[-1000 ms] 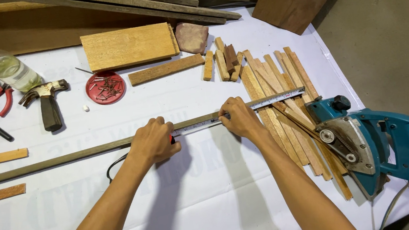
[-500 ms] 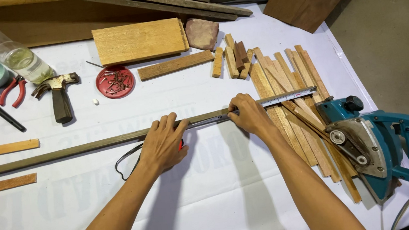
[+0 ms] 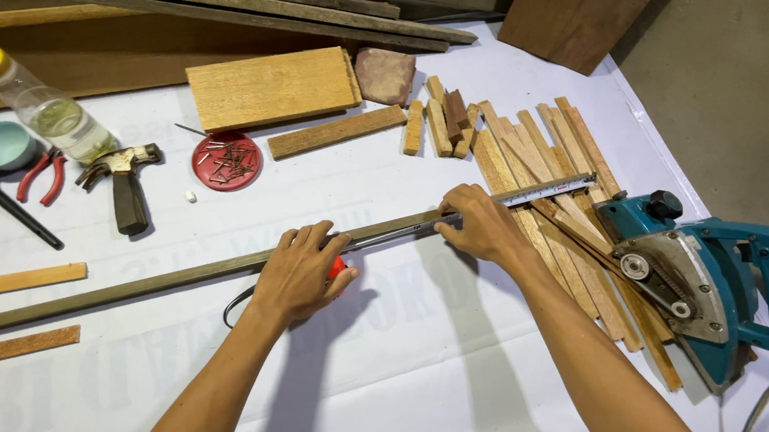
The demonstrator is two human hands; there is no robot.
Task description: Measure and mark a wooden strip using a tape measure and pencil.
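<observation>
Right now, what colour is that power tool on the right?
Teal-blue, with a grey metal side plate: the power tool, in the head view.

White-covered table (image 3: pixel 437 371): long strip (image 3: pixel 128 289), hammer (image 3: pixel 124 180), planer (image 3: pixel 719 278), slats (image 3: pixel 549 172).

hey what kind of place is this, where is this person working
Probably a small woodworking shop or a home carpentry bench. A teal electric planer sits beside a fan of cut wooden slats, and a hammer lies near a red dish of nails on the white-covered table.
</observation>
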